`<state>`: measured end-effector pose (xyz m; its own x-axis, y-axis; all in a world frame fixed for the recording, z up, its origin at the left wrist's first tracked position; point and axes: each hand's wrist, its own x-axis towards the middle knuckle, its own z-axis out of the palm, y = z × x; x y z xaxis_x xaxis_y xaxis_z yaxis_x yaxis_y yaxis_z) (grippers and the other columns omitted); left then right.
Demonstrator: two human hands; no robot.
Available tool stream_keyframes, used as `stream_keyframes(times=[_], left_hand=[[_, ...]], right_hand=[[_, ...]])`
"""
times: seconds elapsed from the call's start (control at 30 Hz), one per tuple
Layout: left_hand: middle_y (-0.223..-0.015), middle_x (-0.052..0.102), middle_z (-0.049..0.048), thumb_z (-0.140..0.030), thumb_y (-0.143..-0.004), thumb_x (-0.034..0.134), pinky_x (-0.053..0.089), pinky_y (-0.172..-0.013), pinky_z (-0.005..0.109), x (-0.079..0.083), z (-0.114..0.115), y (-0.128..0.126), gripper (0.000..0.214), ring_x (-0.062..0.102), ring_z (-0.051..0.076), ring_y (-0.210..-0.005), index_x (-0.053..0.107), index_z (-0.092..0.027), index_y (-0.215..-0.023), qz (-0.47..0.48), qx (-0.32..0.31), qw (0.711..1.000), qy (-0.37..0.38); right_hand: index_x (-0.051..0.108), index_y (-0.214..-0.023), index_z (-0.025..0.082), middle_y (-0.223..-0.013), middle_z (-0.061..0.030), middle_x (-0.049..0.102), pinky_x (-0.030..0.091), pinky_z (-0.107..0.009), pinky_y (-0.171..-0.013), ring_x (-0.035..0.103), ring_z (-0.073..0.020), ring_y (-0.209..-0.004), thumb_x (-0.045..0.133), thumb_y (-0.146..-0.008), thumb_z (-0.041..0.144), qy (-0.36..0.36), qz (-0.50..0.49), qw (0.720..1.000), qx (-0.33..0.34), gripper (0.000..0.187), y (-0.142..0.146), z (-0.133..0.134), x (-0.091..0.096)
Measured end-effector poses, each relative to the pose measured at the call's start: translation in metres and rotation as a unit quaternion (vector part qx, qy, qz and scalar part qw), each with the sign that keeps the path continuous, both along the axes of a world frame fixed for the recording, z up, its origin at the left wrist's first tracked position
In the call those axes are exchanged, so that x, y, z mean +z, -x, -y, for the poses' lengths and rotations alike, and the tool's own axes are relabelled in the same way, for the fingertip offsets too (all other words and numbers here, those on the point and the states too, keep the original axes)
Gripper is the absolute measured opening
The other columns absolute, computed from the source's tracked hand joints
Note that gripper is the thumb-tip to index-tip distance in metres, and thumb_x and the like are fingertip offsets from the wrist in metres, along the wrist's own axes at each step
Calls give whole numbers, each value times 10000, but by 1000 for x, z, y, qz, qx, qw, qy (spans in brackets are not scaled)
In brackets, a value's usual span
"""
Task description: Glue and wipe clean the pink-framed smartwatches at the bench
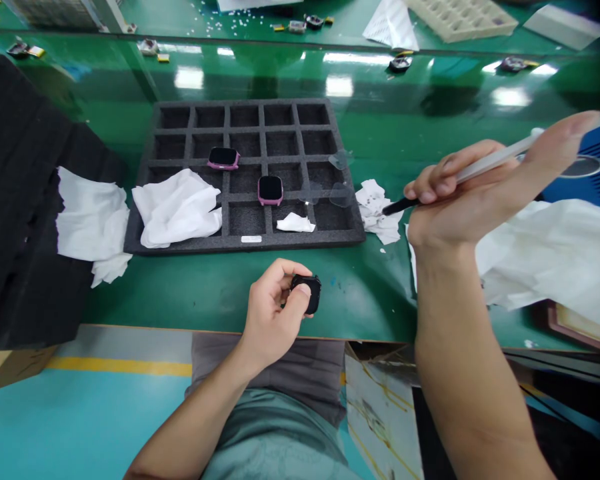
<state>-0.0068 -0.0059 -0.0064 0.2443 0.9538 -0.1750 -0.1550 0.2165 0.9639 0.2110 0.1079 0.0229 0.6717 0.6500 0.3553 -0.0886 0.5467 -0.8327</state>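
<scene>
Pinching a black smartwatch (314,301) near the surface's (195,287) front edge, the left hand (275,310) has its thumb laid across the screen and its fingers behind. That grip looks like the main hazard: a slipping thumb could smear the glass, and a lost hold so close to the edge might drop the watch to the floor (115,413). The right hand (450,180) has its fingers closed around a white pen-like tool (495,160), whose dark tip points down at a crumpled, speckled tissue (377,213); whether they touch I cannot tell. Dark specks picked up on that tip could be carried onto the watch.

Beyond the left hand lies a black foam tray (330,238) with two pink-framed smartwatches (223,158) (271,190). A bunched white cloth (177,210) covers several of its left compartments, and a small folded tissue (295,223) and clear film pieces (340,195) lie on its right half, so they obstruct those slots. A larger white cloth (550,253), beside the right forearm, could snag a sleeve or elbow.
</scene>
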Motion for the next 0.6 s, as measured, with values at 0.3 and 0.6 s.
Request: stream_keyframes(times=[0.3,0.6], left_hand=[[-750,666,0,-307,-930,626,578,-569,203,0,-2,-1,178,631,99,-600,601,-171,-1043,6,9,1000,3],[-834,677,6,-205,-828,697,614,-646,229,2,-3,-3,290,669,108,-674,571,-178,-1088,8,25,999,24]], right_hand=[[437,-446,245,-403,49,219,226,-264,-325,323,-93,-311,196,-885,917,19,17,999,31,838,-7,3,-2],[443,-449,224,-418,41,238,237,-245,-334,317,-77,-315,156,-1065,635,-6,4,1000,9,794,-5,1,-4]])
